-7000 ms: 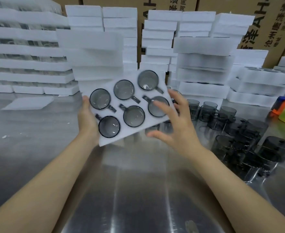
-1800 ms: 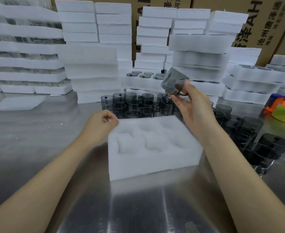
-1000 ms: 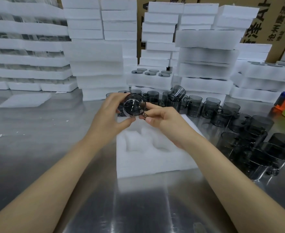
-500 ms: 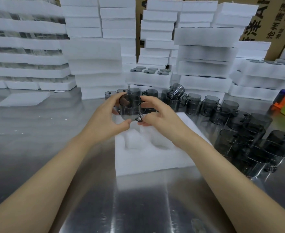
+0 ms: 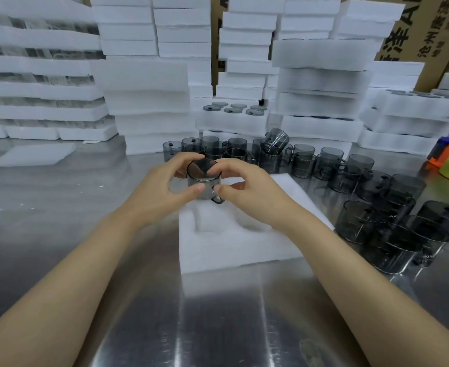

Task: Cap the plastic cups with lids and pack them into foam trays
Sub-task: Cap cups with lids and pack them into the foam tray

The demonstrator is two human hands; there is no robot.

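Two hands meet around one smoky grey cup (image 5: 203, 187) on my feed. The left hand (image 5: 162, 186) grips its wall, thumb on the near side and fingers curled round the far side. The right hand (image 5: 247, 192) pinches the rim, its forefinger on the edge of the lid (image 5: 203, 169) and its thumb just beside the cup's handle. The lid lies across the cup's mouth; I cannot tell whether it is fully seated. Directly under the fingers and toward the wrists lies an open foam tray (image 5: 244, 245) on the steel table (image 5: 59, 207), with hollow pockets showing. Just beyond the fingertips stands a row of loose cups (image 5: 302, 160), one tipped on top of the others. More cups (image 5: 392, 229) cluster to the right of the right wrist. Farther past the fingertips a packed tray (image 5: 234, 120) shows lidded tops, among tall foam stacks (image 5: 149, 86).
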